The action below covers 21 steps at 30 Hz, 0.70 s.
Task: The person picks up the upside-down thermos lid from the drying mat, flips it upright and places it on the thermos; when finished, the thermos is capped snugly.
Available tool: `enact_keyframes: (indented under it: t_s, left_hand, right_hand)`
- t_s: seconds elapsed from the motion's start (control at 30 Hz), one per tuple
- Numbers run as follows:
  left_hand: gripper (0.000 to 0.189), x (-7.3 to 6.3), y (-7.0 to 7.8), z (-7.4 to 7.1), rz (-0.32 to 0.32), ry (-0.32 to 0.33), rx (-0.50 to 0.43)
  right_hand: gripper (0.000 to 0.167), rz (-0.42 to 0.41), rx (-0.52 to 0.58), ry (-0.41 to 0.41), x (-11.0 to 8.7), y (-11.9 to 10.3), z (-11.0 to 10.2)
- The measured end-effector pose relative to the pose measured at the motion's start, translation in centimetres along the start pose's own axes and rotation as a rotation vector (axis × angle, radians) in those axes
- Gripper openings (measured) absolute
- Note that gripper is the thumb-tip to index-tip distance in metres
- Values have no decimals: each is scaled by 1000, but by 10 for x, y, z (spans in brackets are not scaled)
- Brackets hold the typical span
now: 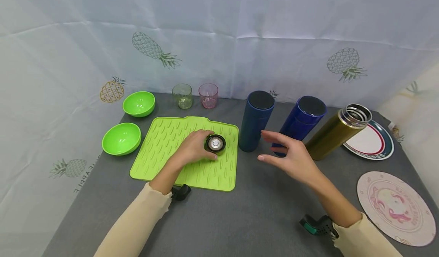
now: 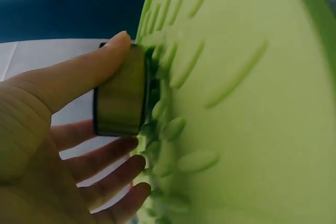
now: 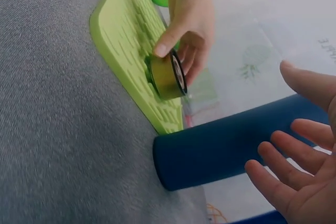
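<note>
My left hand (image 1: 193, 146) pinches a gold, black-rimmed bottle lid (image 1: 215, 143) between thumb and fingers. In the left wrist view the lid (image 2: 122, 93) stands against the ribbed green drying mat (image 2: 262, 119), its metal inside facing up in the head view. The right hand (image 1: 291, 154) holds nothing; its thumb and fingers are spread apart in front of the bottles. Nearest to it are a dark teal bottle (image 1: 253, 127) and a blue bottle (image 1: 298, 120), both with lids on. Further right, a gold bottle (image 1: 326, 137) has an uncovered metal mouth.
Two green bowls (image 1: 121, 139) sit left of the mat. Behind it are a green glass (image 1: 183, 97) and a pink glass (image 1: 208, 97). A rimmed plate (image 1: 368, 141) and a round pink mat (image 1: 396, 209) lie at the right. A pineapple-print curtain (image 1: 219, 55) hangs behind.
</note>
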<state>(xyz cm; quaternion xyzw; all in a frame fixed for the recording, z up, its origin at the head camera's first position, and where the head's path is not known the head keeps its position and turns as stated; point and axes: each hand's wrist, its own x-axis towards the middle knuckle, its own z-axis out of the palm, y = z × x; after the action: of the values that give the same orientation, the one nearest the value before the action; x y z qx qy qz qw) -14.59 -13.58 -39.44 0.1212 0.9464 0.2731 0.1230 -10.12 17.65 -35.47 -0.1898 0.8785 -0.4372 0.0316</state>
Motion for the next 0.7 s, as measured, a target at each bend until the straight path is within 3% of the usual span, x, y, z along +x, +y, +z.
enact_keyframes:
  t_s: [0.23, 0.7]
  left_hand:
    - [76, -4, 8, 4, 14, 86, -35]
    - [73, -42, 56, -21, 148, 173, -167]
  right_hand:
    - [66, -27, 0, -32, 4, 0, 9]
    - [64, -81, 26, -11, 2, -12, 10]
